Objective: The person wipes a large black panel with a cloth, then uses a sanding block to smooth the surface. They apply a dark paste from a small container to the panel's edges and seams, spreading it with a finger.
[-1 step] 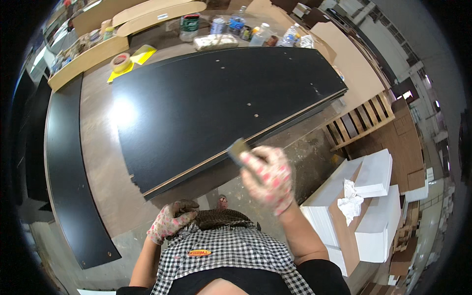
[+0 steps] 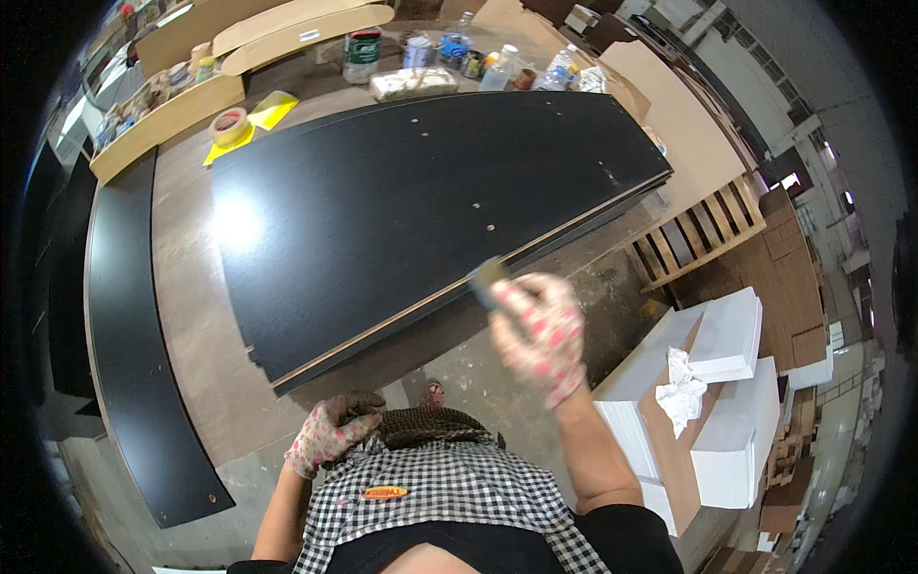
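Note:
My right hand (image 2: 541, 335), in a white glove with pink spots, grips a small flat grey and olive tool (image 2: 490, 279), smeared by motion. The tool is at the near edge of a large black panel (image 2: 382, 220), around the middle of that edge; I cannot tell whether it touches. Thin light-brown edging runs along this side of the panel, and a few small holes or spots dot its top. In a matching glove with dark-stained fingertips, my left hand (image 2: 335, 429) is closed in front of the checked apron (image 2: 421, 483). What its fingers hold, if anything, is hidden.
A curved black board (image 2: 143, 354) lies at left. Behind the panel are a tape roll (image 2: 229, 126), a green-labelled jar (image 2: 362, 57), a whitish wrapped block (image 2: 414, 84) and plastic bottles (image 2: 499, 69). To the right are a slatted wooden pallet (image 2: 703, 234) and stacked white boards (image 2: 732, 440).
My right hand and the tool have moved a little to the right along the panel's near edge. My left hand stays at the apron. The scene has shifted slightly left in view.

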The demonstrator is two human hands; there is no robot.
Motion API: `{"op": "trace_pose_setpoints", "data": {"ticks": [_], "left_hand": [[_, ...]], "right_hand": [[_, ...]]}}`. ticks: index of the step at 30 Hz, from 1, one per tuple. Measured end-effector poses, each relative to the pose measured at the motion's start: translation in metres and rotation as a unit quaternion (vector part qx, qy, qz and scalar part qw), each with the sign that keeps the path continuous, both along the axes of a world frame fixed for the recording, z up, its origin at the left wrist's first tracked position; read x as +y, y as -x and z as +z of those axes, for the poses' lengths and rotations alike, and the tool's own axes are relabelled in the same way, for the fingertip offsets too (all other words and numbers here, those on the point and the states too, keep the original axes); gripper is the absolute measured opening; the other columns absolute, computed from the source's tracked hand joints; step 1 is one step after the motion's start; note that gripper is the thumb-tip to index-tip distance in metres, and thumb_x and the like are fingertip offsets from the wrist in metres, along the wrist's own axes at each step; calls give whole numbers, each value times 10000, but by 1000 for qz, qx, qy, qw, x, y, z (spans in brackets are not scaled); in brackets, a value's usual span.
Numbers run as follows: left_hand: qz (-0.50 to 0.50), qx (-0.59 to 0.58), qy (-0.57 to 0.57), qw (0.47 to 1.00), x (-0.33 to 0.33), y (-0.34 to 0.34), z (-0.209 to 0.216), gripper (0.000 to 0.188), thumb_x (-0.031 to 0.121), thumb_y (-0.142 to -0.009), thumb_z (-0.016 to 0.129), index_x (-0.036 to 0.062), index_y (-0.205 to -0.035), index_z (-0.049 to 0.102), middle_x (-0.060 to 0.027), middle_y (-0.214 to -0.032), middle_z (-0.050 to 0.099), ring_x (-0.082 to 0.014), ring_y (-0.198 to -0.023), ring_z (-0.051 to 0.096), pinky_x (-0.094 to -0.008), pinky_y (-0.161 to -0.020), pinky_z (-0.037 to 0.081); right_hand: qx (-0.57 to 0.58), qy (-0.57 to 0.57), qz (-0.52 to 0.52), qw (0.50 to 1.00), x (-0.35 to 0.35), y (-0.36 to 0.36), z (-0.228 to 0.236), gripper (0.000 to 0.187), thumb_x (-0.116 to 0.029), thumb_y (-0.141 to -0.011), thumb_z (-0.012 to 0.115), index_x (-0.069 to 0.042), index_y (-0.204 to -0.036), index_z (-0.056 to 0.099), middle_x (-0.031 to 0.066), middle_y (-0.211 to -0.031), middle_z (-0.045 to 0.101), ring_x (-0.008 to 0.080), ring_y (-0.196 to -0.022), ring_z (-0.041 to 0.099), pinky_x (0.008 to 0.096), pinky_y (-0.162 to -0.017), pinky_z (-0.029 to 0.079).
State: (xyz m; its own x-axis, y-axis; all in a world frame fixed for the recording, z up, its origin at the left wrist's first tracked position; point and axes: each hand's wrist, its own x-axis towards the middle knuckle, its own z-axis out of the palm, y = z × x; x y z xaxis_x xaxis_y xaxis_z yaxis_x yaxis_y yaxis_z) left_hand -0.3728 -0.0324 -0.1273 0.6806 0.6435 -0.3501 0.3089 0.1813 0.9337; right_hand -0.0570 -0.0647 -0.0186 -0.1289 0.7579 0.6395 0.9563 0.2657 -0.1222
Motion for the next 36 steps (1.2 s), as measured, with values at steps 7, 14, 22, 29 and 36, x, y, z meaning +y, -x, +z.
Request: {"op": "trace_pose_setpoints", "data": {"ticks": [7, 14, 22, 29, 36], "left_hand": [[-25, 53, -75, 995, 12, -71, 17, 373, 270, -907, 696, 11, -1175, 692, -155, -1150, 706, -255, -1083, 667, -368, -943, 511], [-40, 81, -120, 989, 18, -214, 4, 379, 281, -903, 711, 23, -1179, 684, -146, -1124, 720, -253, -1061, 684, -348, -917, 536], [-41, 138, -145, 979, 33, -382, 28, 436, 356, -917, 674, 45, -1222, 675, -169, -1200, 696, -302, -1128, 658, -387, -974, 505], [-13, 163, -120, 979, 35, -439, 37, 429, 331, -909, 682, 39, -1224, 669, -163, -1152, 716, -288, -1082, 680, -383, -930, 522], [-32, 191, -128, 973, 47, -474, 38, 429, 295, -894, 683, 38, -1237, 663, -157, -1126, 727, -281, -1059, 691, -373, -918, 529]], "right_hand": [[-17, 22, 22, 999, 9, -81, -1, 444, -106, -731, 781, -112, -1168, 700, 146, -1052, 627, 322, -938, 625, 419, -807, 531], [7, -71, -159, 985, 30, -277, -16, 365, -154, -796, 743, -92, -1150, 674, 157, -1038, 585, 320, -953, 575, 442, -822, 501], [44, 13, 15, 999, 33, -390, -44, 383, -189, -801, 745, -111, -1169, 675, 141, -1067, 581, 308, -940, 570, 456, -803, 490], [36, 3, -217, 975, 68, -576, -7, 302, -195, -823, 722, -76, -1100, 700, 171, -1058, 583, 329, -987, 566, 468, -857, 473], [58, -13, -100, 993, 60, -578, -15, 327, -201, -817, 730, -132, -1134, 692, 157, -1057, 596, 347, -1001, 584, 460, -855, 487]]}}
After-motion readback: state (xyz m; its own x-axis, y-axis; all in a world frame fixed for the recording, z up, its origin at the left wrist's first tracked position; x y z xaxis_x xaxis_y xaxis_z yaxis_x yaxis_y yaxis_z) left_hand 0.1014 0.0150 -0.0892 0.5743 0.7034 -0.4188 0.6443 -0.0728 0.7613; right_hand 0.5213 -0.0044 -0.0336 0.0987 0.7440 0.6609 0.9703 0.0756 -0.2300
